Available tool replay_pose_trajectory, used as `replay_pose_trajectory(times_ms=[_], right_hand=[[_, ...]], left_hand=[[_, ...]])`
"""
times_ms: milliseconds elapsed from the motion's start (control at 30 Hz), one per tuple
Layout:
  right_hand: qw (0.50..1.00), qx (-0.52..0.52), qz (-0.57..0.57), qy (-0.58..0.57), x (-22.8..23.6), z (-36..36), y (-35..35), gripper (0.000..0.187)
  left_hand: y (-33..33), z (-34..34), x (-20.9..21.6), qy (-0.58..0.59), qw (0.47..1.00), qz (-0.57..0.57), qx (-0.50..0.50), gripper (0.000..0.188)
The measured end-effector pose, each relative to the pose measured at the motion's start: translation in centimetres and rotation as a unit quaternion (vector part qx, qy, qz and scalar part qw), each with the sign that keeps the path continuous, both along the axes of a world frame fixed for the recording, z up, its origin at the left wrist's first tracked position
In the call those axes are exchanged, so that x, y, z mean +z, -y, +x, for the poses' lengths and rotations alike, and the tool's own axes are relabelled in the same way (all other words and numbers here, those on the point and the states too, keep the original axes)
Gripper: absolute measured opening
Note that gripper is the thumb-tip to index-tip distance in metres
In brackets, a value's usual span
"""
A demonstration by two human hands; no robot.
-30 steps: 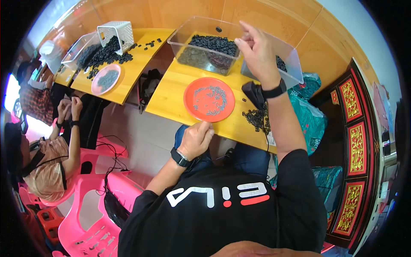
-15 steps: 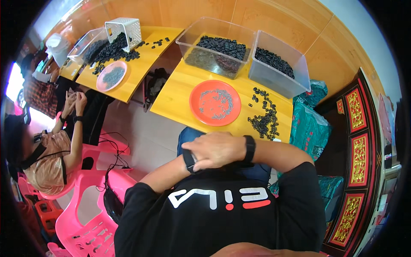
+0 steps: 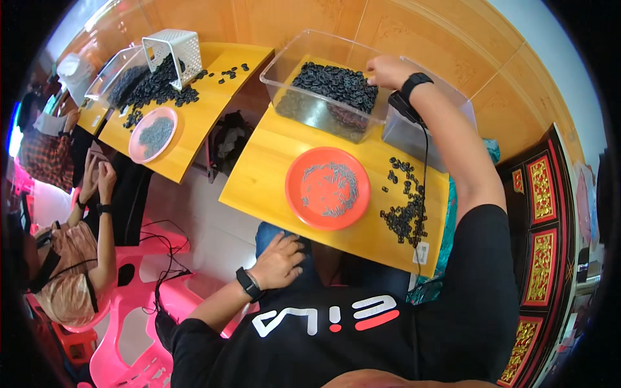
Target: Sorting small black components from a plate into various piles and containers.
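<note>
My left hand (image 3: 279, 262) lies on my blue-jeaned thigh below the table, fingers a little spread and holding nothing. Stretched out to the far right, my right hand (image 3: 387, 71) is over the right side of a clear plastic bin (image 3: 326, 119) of black plastic parts (image 3: 333, 81). Its fingers are slightly curled and its thumb is apart from them, with nothing visible between. Below that wrist hangs a small black device (image 3: 404, 107) with a black cable (image 3: 425, 174). A red plate (image 3: 323, 200) of small silvery pins stands nearer me. Loose black parts (image 3: 404, 216) lie to its right.
A second clear bin (image 3: 440, 139) stands partly behind my right forearm. On the left table (image 3: 210, 97) are a tipped white basket (image 3: 187, 55), black parts and a pink plate (image 3: 139, 152). Another person sits there, hands raised. Pink chairs (image 3: 129, 362) stand at lower left.
My right hand has left my left wrist and reached far forward to the bins. My left hand has dropped onto my thigh. A black device and cable now show by my right wrist.
</note>
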State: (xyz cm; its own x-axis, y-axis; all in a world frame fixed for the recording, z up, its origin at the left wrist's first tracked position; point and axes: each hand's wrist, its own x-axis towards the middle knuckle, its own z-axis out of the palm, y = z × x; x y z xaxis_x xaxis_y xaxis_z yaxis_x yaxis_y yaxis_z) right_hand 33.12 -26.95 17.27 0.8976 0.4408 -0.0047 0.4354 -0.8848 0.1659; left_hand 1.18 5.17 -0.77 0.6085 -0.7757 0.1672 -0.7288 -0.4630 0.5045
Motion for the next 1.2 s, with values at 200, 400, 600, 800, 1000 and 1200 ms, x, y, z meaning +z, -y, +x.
replay_pose_trajectory(times_ms=[200, 400, 600, 800, 1000, 1200], right_hand=[[0.940, 0.046, -0.112, -0.318, -5.0, 4.5, -3.6, 0.051], [0.984, 0.085, 0.087, -0.133, -4.5, 5.9, -3.0, 0.046], [0.964, 0.057, 0.159, -0.207, 0.9, -1.1, -0.9, 0.035], [0.958, 0.200, 0.196, -0.066, 2.2, -12.7, 1.2, 0.031], [0.936, 0.082, 0.279, -0.198, 1.5, -20.5, 3.5, 0.035], [0.905, -0.058, 0.369, -0.202, -2.0, -26.3, 7.2, 0.031]], left_hand=[[-0.2, 1.3, -1.3, -0.058, 0.998, -0.002, -0.033, 0.030], [0.4, 2.0, -1.3, -0.091, 0.995, 0.029, -0.028, 0.034], [0.5, 2.6, -1.1, -0.135, 0.988, 0.066, -0.030, 0.040], [0.9, 2.4, -0.7, -0.140, 0.985, 0.098, -0.028, 0.043], [1.1, 2.1, -0.2, -0.144, 0.983, 0.116, -0.017, 0.042], [1.5, 1.9, -0.2, -0.117, 0.985, 0.126, -0.027, 0.039]])
